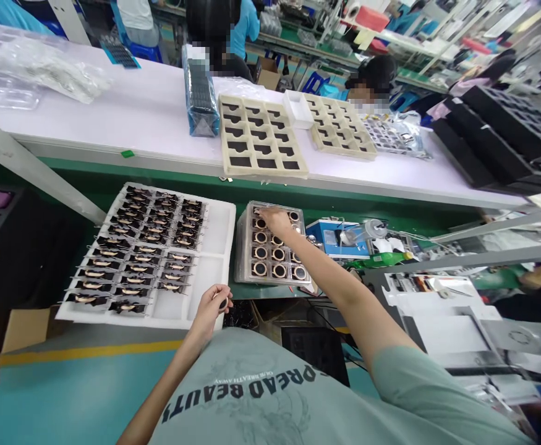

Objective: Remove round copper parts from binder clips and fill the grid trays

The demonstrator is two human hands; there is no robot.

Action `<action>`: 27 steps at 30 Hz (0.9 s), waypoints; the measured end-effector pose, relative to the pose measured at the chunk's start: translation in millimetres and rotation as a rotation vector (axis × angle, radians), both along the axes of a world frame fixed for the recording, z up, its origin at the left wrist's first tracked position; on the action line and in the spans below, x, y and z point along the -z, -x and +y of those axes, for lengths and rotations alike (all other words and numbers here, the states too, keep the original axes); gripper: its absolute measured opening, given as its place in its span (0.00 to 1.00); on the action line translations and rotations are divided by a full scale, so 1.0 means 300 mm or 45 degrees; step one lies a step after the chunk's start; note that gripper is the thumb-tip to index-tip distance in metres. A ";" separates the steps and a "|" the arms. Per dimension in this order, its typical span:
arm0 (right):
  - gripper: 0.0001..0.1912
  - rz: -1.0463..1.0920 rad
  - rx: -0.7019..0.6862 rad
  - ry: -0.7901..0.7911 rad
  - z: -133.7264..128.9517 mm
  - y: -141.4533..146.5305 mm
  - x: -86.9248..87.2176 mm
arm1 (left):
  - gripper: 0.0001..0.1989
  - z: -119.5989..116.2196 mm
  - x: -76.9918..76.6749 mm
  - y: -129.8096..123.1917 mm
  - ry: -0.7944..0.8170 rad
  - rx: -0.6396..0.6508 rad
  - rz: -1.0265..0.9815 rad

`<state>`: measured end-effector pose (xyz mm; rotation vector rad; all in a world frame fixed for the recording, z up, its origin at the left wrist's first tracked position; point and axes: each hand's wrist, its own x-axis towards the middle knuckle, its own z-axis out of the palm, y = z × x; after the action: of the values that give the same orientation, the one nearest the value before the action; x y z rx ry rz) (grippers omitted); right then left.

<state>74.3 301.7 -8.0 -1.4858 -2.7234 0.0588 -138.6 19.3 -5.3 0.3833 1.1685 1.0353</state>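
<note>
My left hand (212, 304) is closed around a small round part with a dark centre and a gold-coloured rim (224, 303), just in front of my body. My right hand (274, 221) reaches to the far row of a clear plastic tray (245, 272), with its fingers bent down at the far left pocket. What those fingers touch is hidden. Round dark parts with gold rims (261, 269) sit in the tray's pockets. To the left lies a white foam tray (221, 228) with rows of black parts with thin wires (133, 279).
Cream divided trays (263, 139) and black foam blocks (497, 148) stand on the white shelf (149, 117) ahead. Right of the clear tray are a blue device (339, 240) and a green bottle (386, 259). A slanted post (42, 167) rises at left. Other people sit beyond the shelf.
</note>
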 end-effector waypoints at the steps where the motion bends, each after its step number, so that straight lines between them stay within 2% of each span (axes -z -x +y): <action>1: 0.20 0.007 -0.026 0.010 -0.004 -0.001 0.003 | 0.22 0.003 -0.003 0.002 0.002 0.012 0.006; 5: 0.18 0.004 -0.003 0.021 -0.017 0.025 -0.007 | 0.22 0.013 -0.014 0.009 0.004 0.048 0.028; 9: 0.17 0.048 0.093 -0.087 -0.080 0.091 -0.073 | 0.23 0.016 -0.015 0.019 -0.019 0.044 0.038; 12: 0.18 0.270 0.102 -0.313 -0.149 0.144 -0.184 | 0.24 0.015 -0.011 0.027 -0.016 0.050 0.042; 15: 0.20 0.408 0.027 -0.563 -0.153 0.203 -0.341 | 0.24 0.011 -0.010 0.027 -0.007 0.057 0.051; 17: 0.18 0.332 -0.018 -0.565 -0.108 0.240 -0.440 | 0.23 0.013 -0.017 0.027 -0.037 0.077 0.054; 19: 0.16 0.261 -0.046 -0.482 -0.057 0.263 -0.509 | 0.22 0.029 -0.031 0.029 -0.095 0.102 0.048; 21: 0.16 0.270 -0.080 -0.407 -0.027 0.268 -0.544 | 0.21 0.073 -0.057 0.035 -0.180 0.085 0.028; 23: 0.17 0.336 -0.123 -0.382 -0.027 0.260 -0.551 | 0.21 0.157 -0.101 0.045 -0.284 0.001 -0.015; 27: 0.17 0.454 -0.203 -0.328 -0.064 0.225 -0.535 | 0.19 0.419 -0.237 0.071 -0.479 -0.317 -0.216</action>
<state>6.9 282.6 152.5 -1.0729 -2.4452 -0.0199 -159.9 145.0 65.7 0.4406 0.8817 1.4843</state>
